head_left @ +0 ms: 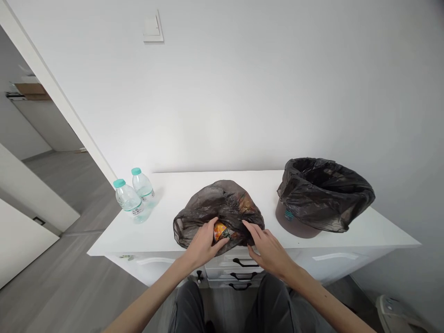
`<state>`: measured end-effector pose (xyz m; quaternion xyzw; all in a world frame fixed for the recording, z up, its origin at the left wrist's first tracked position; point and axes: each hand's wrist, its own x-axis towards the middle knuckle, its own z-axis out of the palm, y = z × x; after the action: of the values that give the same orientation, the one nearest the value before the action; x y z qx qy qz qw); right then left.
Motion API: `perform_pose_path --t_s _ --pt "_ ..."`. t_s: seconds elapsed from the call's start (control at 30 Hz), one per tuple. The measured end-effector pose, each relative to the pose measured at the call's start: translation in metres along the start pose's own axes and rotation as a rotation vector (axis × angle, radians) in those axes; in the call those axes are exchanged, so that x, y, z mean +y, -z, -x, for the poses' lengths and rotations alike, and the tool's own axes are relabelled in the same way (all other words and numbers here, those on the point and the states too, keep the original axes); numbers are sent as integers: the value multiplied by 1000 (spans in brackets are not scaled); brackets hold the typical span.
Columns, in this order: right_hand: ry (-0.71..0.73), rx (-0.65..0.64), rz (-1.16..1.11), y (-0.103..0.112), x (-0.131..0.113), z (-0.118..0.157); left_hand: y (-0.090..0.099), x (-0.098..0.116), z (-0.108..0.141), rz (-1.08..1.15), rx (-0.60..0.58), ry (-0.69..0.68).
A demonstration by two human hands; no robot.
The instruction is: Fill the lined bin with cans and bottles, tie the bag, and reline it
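Note:
A black, see-through plastic garbage bag (208,203) lies bunched on the white cabinet top, its front edge hanging slightly over. An orange and yellow printed wrapper (219,231) shows through its opening, and more orange printing shows dimly through the film. My left hand (204,244) grips the bag at the left of the opening, its thumb and fingers around the wrapper's edge. On the right side, my right hand (268,249) has its fingers curled on the bag's film, the thumb lower down. The rest of the bag's contents are hidden.
Two clear bottles with teal caps, a front bottle (129,200) and a rear bottle (143,185), stand at the left. A brown trash bin (294,225) lined with a black bag (312,203) stands right on the cabinet top (166,236). Black drawer handles (244,263) sit below.

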<state>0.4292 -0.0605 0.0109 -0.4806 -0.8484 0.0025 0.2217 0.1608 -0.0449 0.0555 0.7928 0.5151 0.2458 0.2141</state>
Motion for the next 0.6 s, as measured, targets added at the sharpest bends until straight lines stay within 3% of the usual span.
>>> perform_pose_path --t_s 0.2,0.37,0.6 --pt "-31 45 26 -4 12 0 -15 -23 -13 110 29 21" --pt "-77 97 74 -12 36 -1 -5 -43 -13 115 156 18" --pt "-139 149 -32 -36 64 -7 5 -47 -11 144 201 204"
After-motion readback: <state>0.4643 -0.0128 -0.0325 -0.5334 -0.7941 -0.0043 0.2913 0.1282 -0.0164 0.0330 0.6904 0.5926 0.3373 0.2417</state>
